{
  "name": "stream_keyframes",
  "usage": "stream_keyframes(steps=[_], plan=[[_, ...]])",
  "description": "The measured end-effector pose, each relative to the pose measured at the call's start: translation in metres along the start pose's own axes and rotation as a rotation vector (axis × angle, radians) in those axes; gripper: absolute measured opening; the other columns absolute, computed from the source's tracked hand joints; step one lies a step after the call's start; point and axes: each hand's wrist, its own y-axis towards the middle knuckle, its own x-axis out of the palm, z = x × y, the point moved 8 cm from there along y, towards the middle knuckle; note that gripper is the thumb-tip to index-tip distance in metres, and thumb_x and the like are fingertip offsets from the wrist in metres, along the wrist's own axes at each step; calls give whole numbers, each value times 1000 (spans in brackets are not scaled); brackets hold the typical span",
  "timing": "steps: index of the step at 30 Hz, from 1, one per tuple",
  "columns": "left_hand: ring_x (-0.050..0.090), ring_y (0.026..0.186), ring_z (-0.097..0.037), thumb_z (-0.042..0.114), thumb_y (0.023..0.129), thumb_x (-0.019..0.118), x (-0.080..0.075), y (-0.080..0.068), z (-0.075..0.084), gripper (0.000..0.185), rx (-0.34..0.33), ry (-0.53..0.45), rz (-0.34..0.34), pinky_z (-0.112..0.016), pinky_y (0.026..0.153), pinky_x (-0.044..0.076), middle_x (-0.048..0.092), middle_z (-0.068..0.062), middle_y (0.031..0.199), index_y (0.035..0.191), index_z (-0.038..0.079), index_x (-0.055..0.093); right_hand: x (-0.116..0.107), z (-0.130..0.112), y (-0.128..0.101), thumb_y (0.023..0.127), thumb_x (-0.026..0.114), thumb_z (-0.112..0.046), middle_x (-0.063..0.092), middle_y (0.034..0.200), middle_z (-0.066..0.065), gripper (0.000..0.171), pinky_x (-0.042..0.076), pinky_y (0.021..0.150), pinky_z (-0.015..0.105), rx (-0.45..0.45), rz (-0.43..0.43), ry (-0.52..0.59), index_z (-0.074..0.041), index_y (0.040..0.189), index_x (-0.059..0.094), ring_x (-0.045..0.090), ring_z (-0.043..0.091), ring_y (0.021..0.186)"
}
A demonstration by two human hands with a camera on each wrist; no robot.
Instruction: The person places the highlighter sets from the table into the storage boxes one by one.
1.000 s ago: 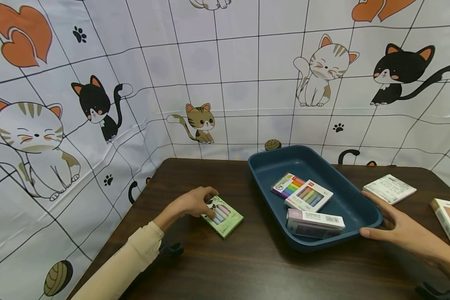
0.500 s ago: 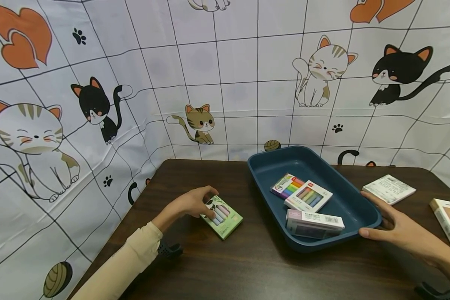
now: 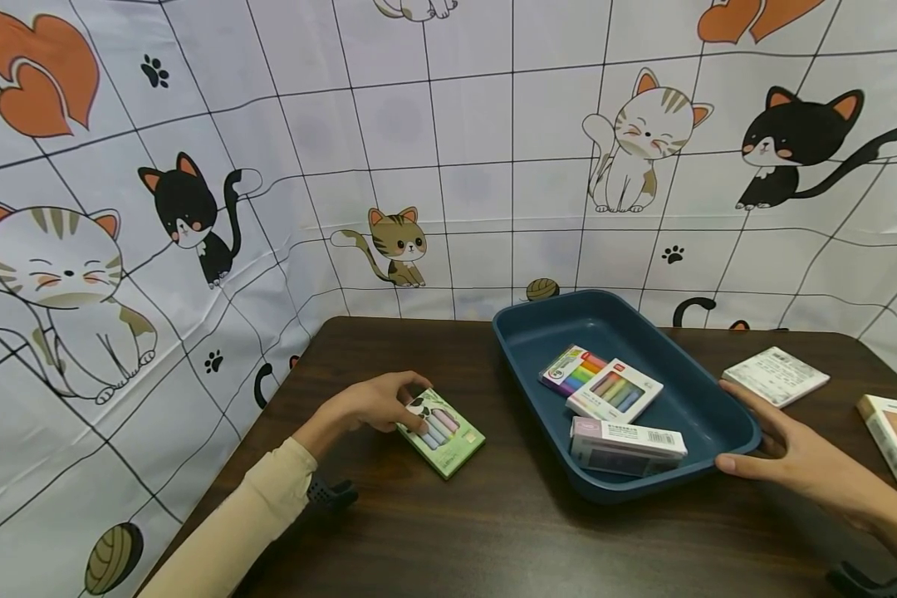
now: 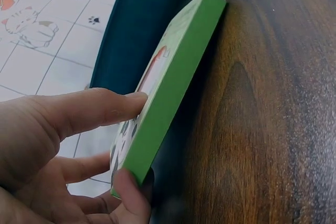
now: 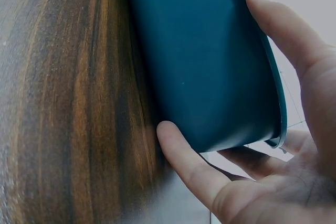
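step: picking up green box (image 3: pixel 442 432), flat on table (image 3: pixel 448 531) left of tray (image 3: pixel 740 433) | left hand (image 3: pixel 377 403): fingers curled, pinching the box's near end | right hand (image 3: pixel 800 457): fingers relaxed against tray's corner, steadying it | next, I judge: lift box clear over the tray rim, beside the three boxes inside
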Motion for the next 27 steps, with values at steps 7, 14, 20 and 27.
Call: stream_keyframes(steps=[7, 14, 20, 27], plan=[[52, 73, -20, 22, 82, 89, 0, 1, -2, 77, 12, -38, -26, -31, 56, 47, 51, -15, 118, 149, 20, 51, 0, -1, 0, 101, 66, -20, 2, 158, 40, 97, 55, 83, 38, 3, 8, -10, -35, 164, -7, 21, 71, 133], [59, 88, -24, 22, 83, 88, 2, 0, 1, 77, 23, -32, -21, -37, 69, 56, 52, -13, 120, 150, 21, 50, 0, -1, -2, 101, 66, -20, 4, 159, 40, 97, 54, 84, 44, 2, 5, -11, -35, 163, -7, 21, 70, 133], [64, 95, -26, 14, 82, 88, 5, 1, 0, 76, 10, -99, -23, -42, 76, 61, 55, -14, 116, 148, 18, 52, 0, -1, -1, 102, 65, -19, 3, 159, 40, 96, 55, 83, 37, -3, 2, 4, -36, 163, -7, 21, 69, 134], [66, 93, -28, 9, 82, 87, 8, 2, 2, 78, 28, -178, -43, -43, 75, 61, 54, -18, 117, 150, 13, 49, 1, -2, -1, 102, 65, -18, 3, 159, 39, 96, 55, 82, 36, -7, 0, 2, -35, 163, -6, 21, 69, 134]])
